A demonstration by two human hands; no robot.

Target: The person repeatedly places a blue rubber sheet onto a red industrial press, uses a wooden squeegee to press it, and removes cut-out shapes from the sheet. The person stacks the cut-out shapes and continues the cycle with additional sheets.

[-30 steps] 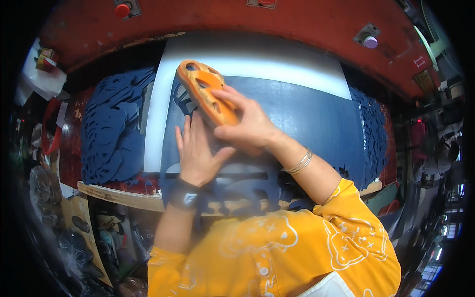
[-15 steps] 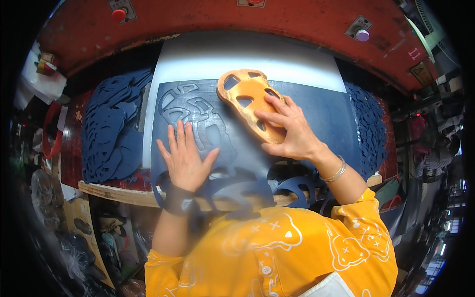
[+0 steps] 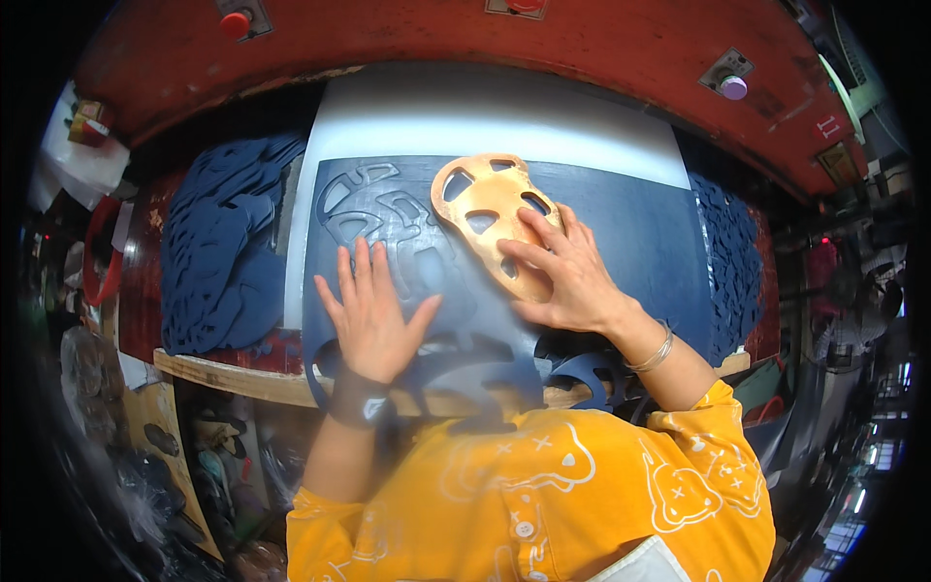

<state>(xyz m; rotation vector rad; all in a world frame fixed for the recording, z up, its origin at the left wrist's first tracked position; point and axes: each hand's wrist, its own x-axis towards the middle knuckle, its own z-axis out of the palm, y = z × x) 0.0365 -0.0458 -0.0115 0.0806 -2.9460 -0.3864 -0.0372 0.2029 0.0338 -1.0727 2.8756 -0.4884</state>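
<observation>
My left hand (image 3: 372, 325) lies flat with fingers spread on a dark blue sheet (image 3: 635, 242). Cut outlines with curved openings show in the sheet just beyond its fingertips. My right hand (image 3: 574, 281) grips the lower right side of an orange cutting die (image 3: 498, 196), fingers over its face and thumb at its near end. The die is long, rounded and pierced by several openings. It is over the sheet, right of the cut outlines; I cannot tell whether it rests fully on it. Cut-out strips of the sheet hang over the near edge.
A white board (image 3: 504, 112) lies under the sheet. Piles of cut blue pieces stand at the left (image 3: 218, 257) and right (image 3: 732, 242). Beyond is a red machine beam (image 3: 601, 48) with a red button (image 3: 235, 25) and a purple knob (image 3: 732, 87). A wooden rail (image 3: 247, 380) runs along the near edge.
The cutting die in my right hand has come slightly nearer to me over the sheet and looks flatter. My left hand stays spread on the sheet. The whole view has shifted a little.
</observation>
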